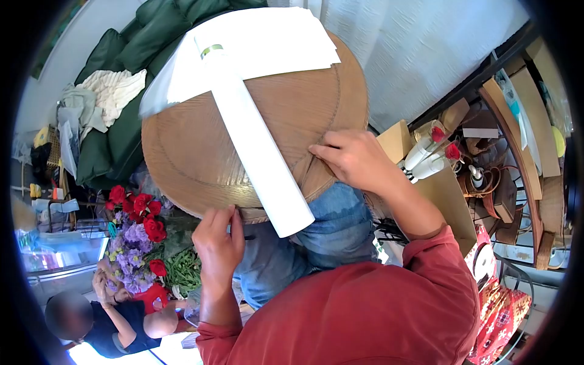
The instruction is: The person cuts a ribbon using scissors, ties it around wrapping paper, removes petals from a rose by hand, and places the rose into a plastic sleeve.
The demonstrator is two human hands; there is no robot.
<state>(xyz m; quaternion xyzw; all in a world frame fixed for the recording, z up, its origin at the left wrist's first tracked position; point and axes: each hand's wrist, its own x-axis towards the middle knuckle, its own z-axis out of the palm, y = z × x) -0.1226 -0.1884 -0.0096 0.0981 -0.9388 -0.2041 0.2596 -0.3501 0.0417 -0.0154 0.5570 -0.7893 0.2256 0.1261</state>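
Observation:
A round brown wooden table [286, 109] stands in front of the person. Across it lies a long white roll [261, 146], its near end jutting past the table edge over the jeans. White sheets [280, 36] are spread over the far side, with a green and gold band [212, 50] near the roll's far end. Right of the roll, my right hand [359, 159] rests at the tabletop with fingers pinched; what they hold is too small to name. My left hand [219, 240] is at the near edge, left of the roll, fingers pressed together, their contents hidden.
Red roses and purple flowers [137, 237] are at the left, beside a green sofa [109, 152]. Another person [121, 322] sits at the lower left. To the right are a cardboard box [447, 201], white bottles with red roses [426, 155] and a shelf [517, 140].

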